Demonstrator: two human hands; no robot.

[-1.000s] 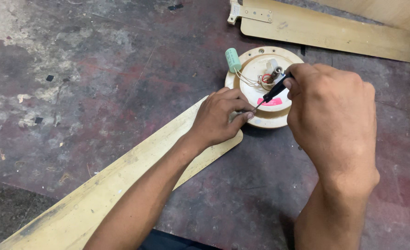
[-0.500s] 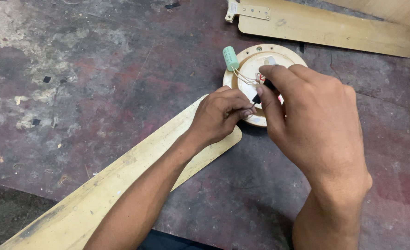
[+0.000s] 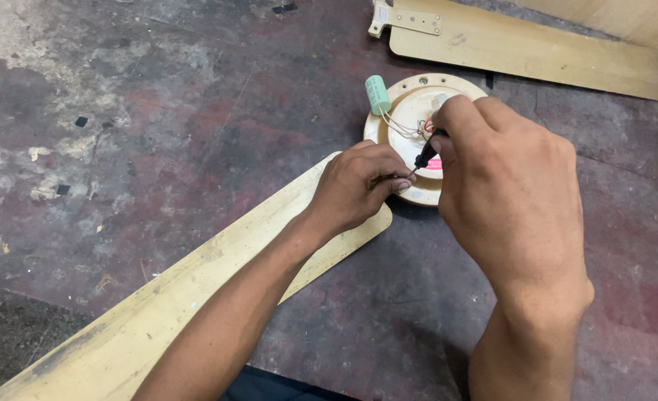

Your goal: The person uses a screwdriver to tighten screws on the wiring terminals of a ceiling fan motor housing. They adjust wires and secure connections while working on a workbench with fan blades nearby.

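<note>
I see a worn dark floor (image 3: 158,111) with two cream fan blades: a long one (image 3: 143,312) runs from the near left toward the centre, another (image 3: 537,48) lies at the far right. Between them sits the round cream motor housing (image 3: 410,100), a green capacitor (image 3: 377,94) touching its far-left rim. My right hand (image 3: 511,200) is clenched around a black probe (image 3: 425,154), its tip pointing near-left toward the left fingers. My left hand (image 3: 362,186) pinches thin wires (image 3: 399,126) at the near rim. I judge the tip needs steady contact, and the wire kept still.
</note>
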